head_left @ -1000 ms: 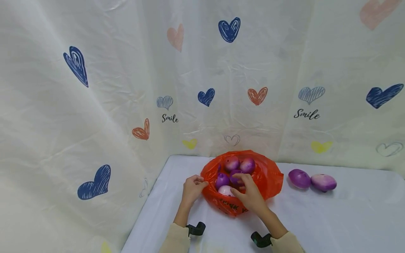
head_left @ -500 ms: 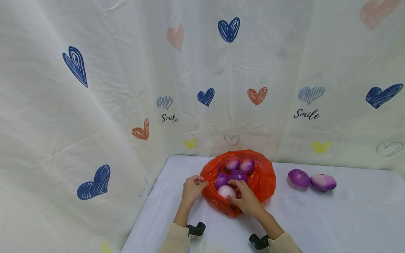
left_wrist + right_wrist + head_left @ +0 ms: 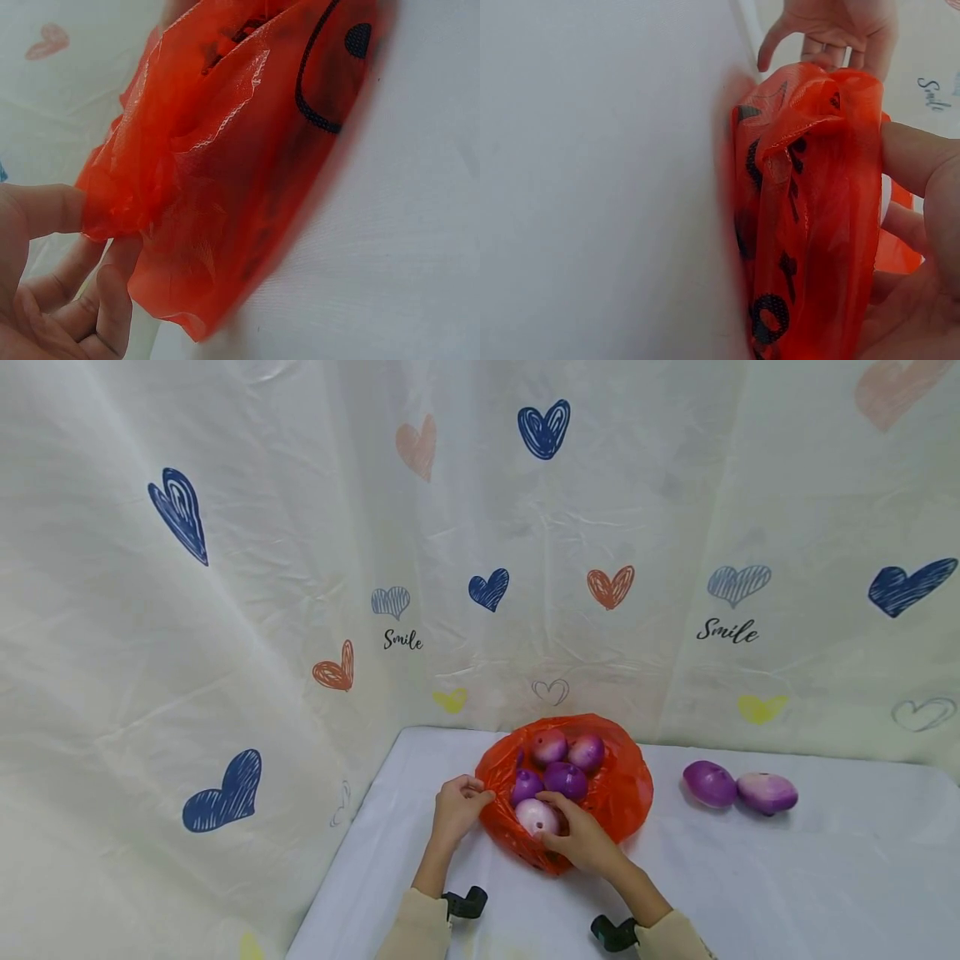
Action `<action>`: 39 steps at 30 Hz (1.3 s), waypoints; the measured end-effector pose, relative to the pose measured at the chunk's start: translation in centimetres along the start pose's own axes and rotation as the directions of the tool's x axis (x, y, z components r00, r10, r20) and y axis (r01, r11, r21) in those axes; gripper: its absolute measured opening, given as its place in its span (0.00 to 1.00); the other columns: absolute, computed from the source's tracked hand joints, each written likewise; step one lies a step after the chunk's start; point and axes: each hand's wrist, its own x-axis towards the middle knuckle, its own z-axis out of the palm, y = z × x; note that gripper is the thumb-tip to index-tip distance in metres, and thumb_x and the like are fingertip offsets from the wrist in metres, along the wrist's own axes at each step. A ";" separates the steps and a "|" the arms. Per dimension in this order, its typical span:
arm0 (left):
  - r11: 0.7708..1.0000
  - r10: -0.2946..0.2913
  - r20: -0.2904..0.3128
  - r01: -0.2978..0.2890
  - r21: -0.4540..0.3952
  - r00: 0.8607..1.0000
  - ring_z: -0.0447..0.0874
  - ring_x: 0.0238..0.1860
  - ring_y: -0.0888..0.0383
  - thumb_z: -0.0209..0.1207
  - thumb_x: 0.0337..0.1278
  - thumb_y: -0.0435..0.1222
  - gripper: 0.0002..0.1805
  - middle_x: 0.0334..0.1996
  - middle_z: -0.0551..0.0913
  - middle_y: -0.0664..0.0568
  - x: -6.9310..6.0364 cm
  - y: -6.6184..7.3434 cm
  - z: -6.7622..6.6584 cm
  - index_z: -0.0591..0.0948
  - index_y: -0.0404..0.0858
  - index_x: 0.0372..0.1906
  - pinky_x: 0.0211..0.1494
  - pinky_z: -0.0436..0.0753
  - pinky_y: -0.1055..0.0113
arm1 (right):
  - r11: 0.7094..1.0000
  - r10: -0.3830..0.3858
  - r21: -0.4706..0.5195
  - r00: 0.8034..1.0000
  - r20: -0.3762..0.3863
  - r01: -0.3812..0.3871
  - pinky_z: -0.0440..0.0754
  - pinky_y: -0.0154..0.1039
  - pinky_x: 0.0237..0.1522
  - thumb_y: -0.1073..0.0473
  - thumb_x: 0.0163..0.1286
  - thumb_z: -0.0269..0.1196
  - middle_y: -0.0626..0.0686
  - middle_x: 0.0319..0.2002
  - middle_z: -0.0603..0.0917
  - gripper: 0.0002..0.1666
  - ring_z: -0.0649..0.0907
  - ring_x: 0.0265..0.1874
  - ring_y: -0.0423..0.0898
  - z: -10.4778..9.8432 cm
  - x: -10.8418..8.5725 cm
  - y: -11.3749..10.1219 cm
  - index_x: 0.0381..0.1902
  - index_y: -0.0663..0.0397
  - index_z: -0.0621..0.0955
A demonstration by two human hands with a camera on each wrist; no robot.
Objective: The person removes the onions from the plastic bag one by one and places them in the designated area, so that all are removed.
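Observation:
An orange-red plastic bag (image 3: 633, 797) with black print lies with its mouth spread, holding several purple onions (image 3: 566, 780). My left hand (image 3: 456, 814) pinches the bag's left rim between thumb and fingers, as the left wrist view also shows. Inside the bag's near side, my right hand (image 3: 588, 843) holds a pale purple-white onion (image 3: 536, 817), with its thumb and fingers at the right side of it. In the right wrist view the bag's printed wall hides most of that onion.
Two more onions, a dark purple one (image 3: 709, 784) and a paler one (image 3: 767, 793), lie side by side on the white table (image 3: 840, 877) to the right of the bag. A white curtain (image 3: 652, 527) with printed hearts hangs behind and to the left.
My right hand has come down and nearer to me, from over the middle onions onto the pale one, which has turned. The bag's right side has drawn in. My left hand stays put.

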 end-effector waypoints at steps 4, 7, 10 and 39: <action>1.000 0.002 0.003 -0.002 -0.001 1.000 0.79 0.30 0.56 0.68 0.61 0.39 0.08 0.31 0.84 0.50 0.1 -0.1 0.0 0.83 0.40 0.40 0.38 0.86 0.66 | 1.000 0.004 0.009 1.000 0.008 -0.004 0.81 0.62 0.59 0.58 0.63 0.73 0.53 0.64 0.80 0.38 0.80 0.63 0.58 -0.1 0.1 0.1 0.70 0.40 0.73; 1.000 0.002 0.004 -0.002 0.000 1.000 0.79 0.30 0.56 0.68 0.61 0.39 0.08 0.31 0.84 0.50 0.1 -0.1 0.0 0.83 0.40 0.40 0.38 0.86 0.66 | 1.000 0.001 0.013 1.000 0.010 -0.001 0.81 0.62 0.60 0.57 0.63 0.73 0.53 0.64 0.80 0.38 0.80 0.63 0.57 -0.1 0.0 0.1 0.70 0.40 0.73; 1.000 0.007 0.005 -0.007 0.004 1.000 0.78 0.30 0.56 0.68 0.61 0.39 0.08 0.30 0.84 0.50 0.0 -0.1 0.0 0.83 0.40 0.39 0.37 0.85 0.67 | 1.000 -0.011 0.016 1.000 0.009 0.011 0.80 0.62 0.60 0.58 0.63 0.73 0.52 0.64 0.80 0.38 0.80 0.63 0.57 -0.2 0.0 0.2 0.70 0.41 0.73; 0.999 0.038 0.003 -0.038 0.020 0.999 0.77 0.28 0.56 0.69 0.59 0.38 0.08 0.29 0.83 0.49 0.1 -0.4 -0.1 0.83 0.39 0.38 0.32 0.81 0.67 | 0.996 -0.084 0.015 0.985 -0.151 0.087 0.81 0.56 0.62 0.56 0.60 0.76 0.53 0.65 0.75 0.41 0.77 0.64 0.55 -1.8 0.0 -0.4 0.70 0.41 0.72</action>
